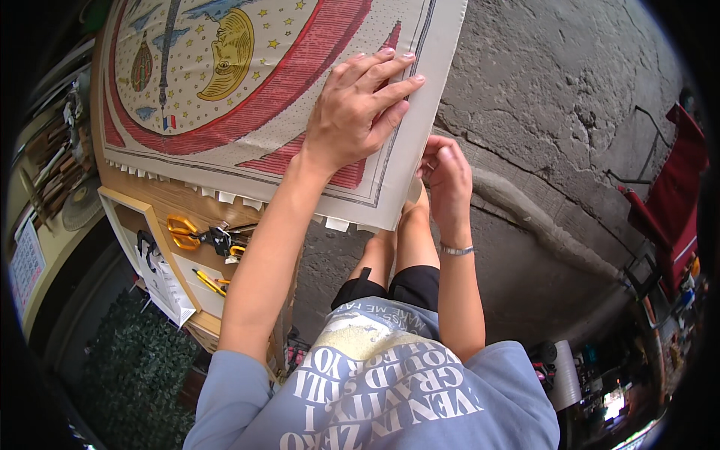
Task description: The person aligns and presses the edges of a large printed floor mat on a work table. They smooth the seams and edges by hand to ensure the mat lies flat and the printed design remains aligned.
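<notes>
A large panel covered with a printed sheet (pixel 296 122) lies in front of me, its picture showing a yellow moon, stars, a balloon and red bands. My left hand (pixel 360 105) rests flat on its right part, fingers spread toward the pale margin. At the panel's right edge is my right hand (pixel 448 172), its fingers curled in against the border. Whatever those fingers pinch is hidden by the hand. White cut tabs (pixel 336 223) stick out along the panel's near edge.
Under the panel is a wooden table (pixel 124 180). Orange-handled scissors (pixel 182 232) and a yellow cutter (pixel 209 282) lie beside a wooden frame (pixel 166 251). Cracked concrete floor (pixel 547 97) spreads to the right, with a red folding chair (pixel 667 191) at the far right.
</notes>
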Motion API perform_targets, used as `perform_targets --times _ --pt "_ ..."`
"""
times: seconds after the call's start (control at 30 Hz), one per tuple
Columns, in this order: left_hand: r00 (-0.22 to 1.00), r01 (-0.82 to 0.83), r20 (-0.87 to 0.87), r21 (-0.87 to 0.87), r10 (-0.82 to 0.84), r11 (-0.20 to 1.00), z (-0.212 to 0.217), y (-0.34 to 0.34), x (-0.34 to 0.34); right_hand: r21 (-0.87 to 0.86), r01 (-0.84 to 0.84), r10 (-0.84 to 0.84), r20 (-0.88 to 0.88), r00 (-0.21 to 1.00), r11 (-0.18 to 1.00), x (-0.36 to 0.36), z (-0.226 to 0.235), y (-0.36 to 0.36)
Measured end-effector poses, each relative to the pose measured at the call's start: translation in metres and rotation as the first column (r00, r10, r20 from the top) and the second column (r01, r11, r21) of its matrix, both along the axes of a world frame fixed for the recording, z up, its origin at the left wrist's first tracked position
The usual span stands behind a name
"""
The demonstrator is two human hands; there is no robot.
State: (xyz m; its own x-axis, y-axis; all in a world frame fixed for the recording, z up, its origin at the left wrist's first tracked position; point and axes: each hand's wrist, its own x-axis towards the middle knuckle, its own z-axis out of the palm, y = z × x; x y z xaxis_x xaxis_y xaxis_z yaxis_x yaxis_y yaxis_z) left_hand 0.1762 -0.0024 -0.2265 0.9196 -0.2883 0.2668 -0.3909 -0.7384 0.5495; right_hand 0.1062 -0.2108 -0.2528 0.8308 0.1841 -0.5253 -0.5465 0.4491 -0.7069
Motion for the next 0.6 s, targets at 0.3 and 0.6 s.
perform_targets --times 0.3,0.6 --pt "0.999 -0.001 -0.032 0.02 0.001 1.0 0.011 0.002 -0.015 0.245 0.091 -0.073 -0.082 0.994 0.965 0.002 -0.023 0.0" --pt "1.0 -0.014 -0.025 0.024 0.014 1.0 0.003 0.01 -0.016 0.255 0.076 -0.054 -0.093 0.994 0.964 0.006 -0.015 0.004"
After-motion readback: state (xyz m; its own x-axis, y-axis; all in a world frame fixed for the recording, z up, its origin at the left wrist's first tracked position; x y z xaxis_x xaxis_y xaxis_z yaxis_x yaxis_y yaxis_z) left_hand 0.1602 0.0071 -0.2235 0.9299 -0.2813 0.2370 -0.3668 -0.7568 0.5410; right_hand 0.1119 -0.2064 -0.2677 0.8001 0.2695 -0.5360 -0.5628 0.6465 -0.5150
